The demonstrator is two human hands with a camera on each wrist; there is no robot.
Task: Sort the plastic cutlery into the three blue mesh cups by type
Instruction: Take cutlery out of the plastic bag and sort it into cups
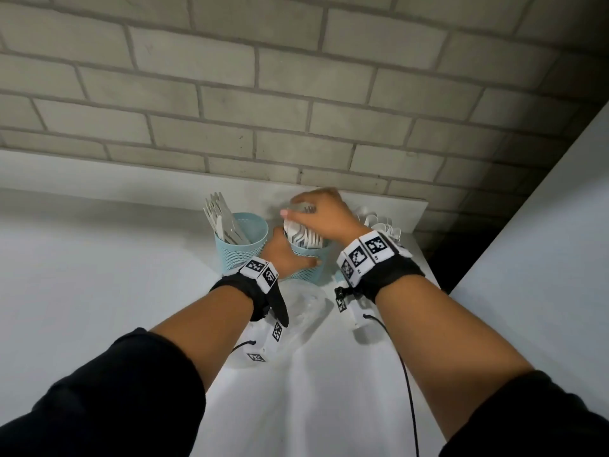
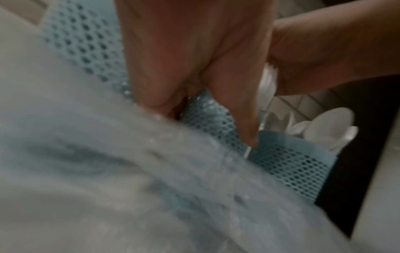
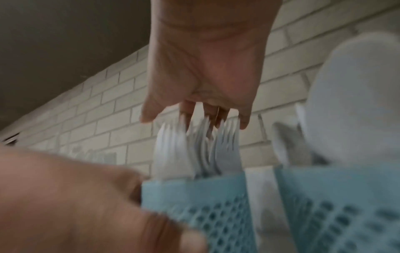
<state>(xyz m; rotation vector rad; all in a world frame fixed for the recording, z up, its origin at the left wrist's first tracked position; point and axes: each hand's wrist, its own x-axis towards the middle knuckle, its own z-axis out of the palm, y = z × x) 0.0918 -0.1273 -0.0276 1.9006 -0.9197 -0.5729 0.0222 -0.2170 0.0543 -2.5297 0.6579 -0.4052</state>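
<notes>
Left hand (image 1: 290, 255) grips middle cup (image 1: 308, 262); right hand (image 1: 324, 214), fingers curled down, clasps fork (image 3: 194, 150) tops.

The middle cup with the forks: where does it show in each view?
Head: fork cup centre, left hand gripping its side.
Left wrist: mesh wall centre, behind the fingers.
Right wrist: bottom centre, right hand above.
Shared landmark: spoon cup beside it.

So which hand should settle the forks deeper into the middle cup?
Right hand: its fingers already sit on the forks, while the left hand grips the middle cup, probably steadying it.
</notes>
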